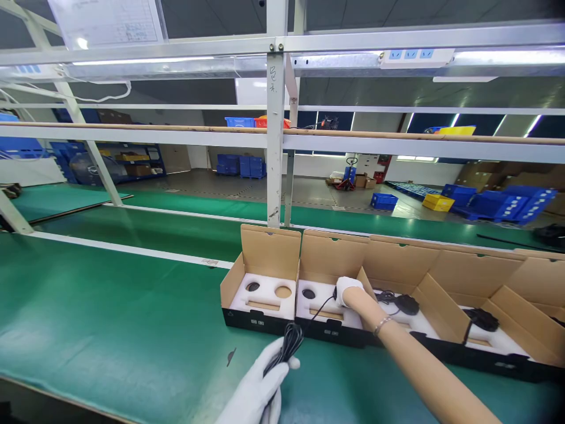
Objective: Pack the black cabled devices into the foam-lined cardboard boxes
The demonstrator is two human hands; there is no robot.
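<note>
**Cable bundle in one hand, the other pressed into a foam tray**

The left hand [258, 391], in a white glove, is closed around a coiled black cable bundle [289, 341], which sticks up out of the fist toward 12 o'clock. A thin black lead [318, 309] runs from the coil toward 1 o'clock into the second box [329, 294]. There the right hand [346, 290], also gloved, rests on the white foam insert [311, 306], fingers curled down over a small dark part; whether they pinch it I cannot tell.

At 9 o'clock of that box stands the first box [265, 282], its foam showing one dark round piece and one bare round hole. At 3 o'clock follow more open boxes [441, 294], each with a black cable lying on its foam. All are brown corrugated cardboard with raised lids and black front edges, set touching in a row on the smooth green surface [110, 318]. A white metal frame post [276, 147] rises behind them.
</note>
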